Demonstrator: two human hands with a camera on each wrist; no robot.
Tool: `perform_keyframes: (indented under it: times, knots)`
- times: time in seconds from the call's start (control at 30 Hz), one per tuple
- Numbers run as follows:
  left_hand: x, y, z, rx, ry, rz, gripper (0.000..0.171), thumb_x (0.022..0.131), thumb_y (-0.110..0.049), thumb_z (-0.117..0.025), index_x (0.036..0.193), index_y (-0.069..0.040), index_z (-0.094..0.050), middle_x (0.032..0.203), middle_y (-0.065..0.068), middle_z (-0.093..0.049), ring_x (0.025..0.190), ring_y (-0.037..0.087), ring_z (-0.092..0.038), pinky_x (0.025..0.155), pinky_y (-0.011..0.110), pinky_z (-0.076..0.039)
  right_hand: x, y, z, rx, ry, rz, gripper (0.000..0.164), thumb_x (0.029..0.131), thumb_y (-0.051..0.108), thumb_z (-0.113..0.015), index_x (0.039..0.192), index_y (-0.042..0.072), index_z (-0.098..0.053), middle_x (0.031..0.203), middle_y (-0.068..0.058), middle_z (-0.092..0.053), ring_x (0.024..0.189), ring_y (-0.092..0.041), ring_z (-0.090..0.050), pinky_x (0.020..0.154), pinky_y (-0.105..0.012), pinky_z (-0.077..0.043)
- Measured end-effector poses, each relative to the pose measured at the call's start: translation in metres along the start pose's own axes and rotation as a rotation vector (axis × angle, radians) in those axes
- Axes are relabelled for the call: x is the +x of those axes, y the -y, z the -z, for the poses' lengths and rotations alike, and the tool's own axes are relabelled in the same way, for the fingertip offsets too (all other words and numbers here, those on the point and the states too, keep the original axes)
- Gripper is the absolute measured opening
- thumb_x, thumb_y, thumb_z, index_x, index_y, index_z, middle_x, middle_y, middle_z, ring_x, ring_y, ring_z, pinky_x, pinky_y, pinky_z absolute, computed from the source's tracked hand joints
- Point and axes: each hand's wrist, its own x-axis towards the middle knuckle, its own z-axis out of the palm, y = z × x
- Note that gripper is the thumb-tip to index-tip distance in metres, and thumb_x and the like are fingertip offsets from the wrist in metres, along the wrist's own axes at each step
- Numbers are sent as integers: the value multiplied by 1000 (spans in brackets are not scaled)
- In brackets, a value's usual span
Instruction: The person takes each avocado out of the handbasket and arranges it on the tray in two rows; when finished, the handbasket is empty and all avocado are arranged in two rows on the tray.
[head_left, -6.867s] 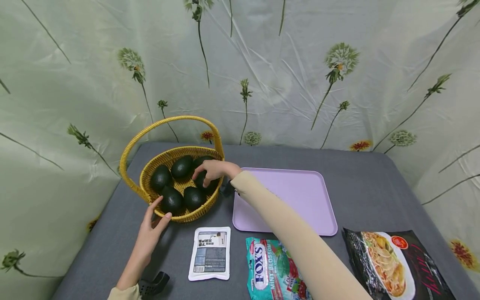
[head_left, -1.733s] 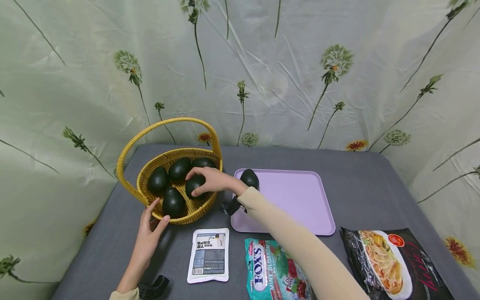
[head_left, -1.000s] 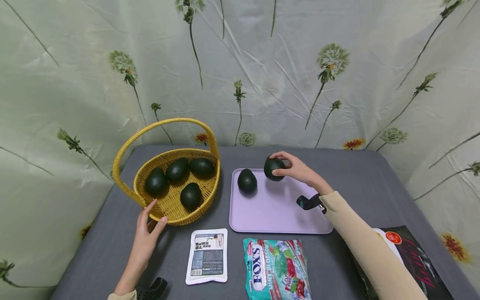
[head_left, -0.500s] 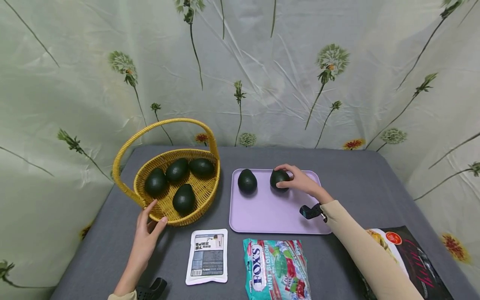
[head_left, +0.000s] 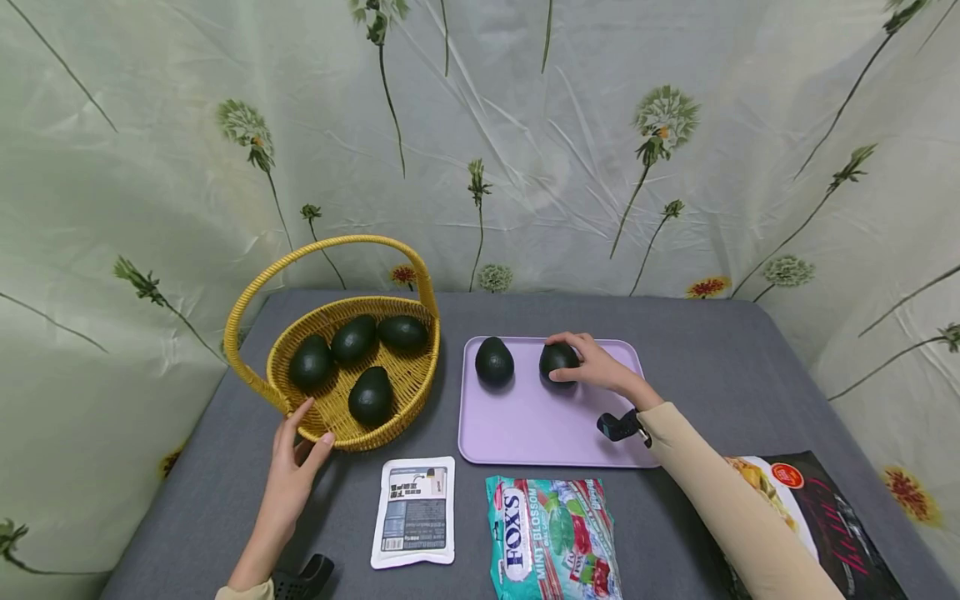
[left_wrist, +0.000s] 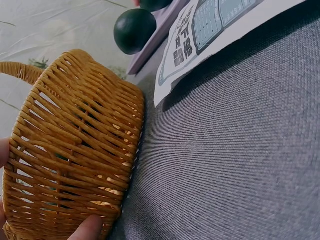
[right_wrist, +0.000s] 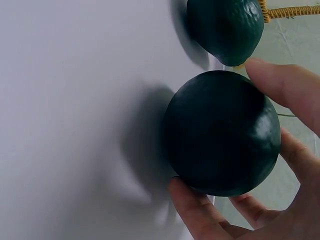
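My right hand (head_left: 596,365) grips a dark green avocado (head_left: 557,360) at the back of the lilac tray (head_left: 517,433). In the right wrist view, thumb and fingertips curve round the gripped avocado (right_wrist: 220,135), low over the tray's surface. To its left on the tray lies a second avocado (head_left: 494,362). My left hand (head_left: 288,475) holds the near-left rim of the yellow wicker basket (head_left: 352,304). In the left wrist view its thumb (left_wrist: 89,229) lies on the woven outer wall. Several avocados, among them a front one (head_left: 371,397), lie in the basket.
A white pouch (head_left: 414,512) lies in front of the basket. Beside it is a teal FOX'S candy bag (head_left: 551,533). At the right, a black noodle packet (head_left: 832,517) is partly covered by the right sleeve. The basket's tall handle (head_left: 330,242) arches above it.
Two avocados have gone from the basket to the tray, the second in my right hand, which has come down with it. The front avocado in the basket has shifted. My left hand stays put.
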Motion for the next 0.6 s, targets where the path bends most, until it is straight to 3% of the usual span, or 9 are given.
perform_keyframes:
  times: [0.6]
  knots:
    - [-1,-2,-1,4,-5,-10,65,97,-18,-56,152,-9,-22,150,23,-13,132,44,-22,103,63,-23,-1,0,-2,6,-40,-3,56,87,24,-71,136,8,-50,128,-29,-37,119,-44,-40,97,-59,-36]
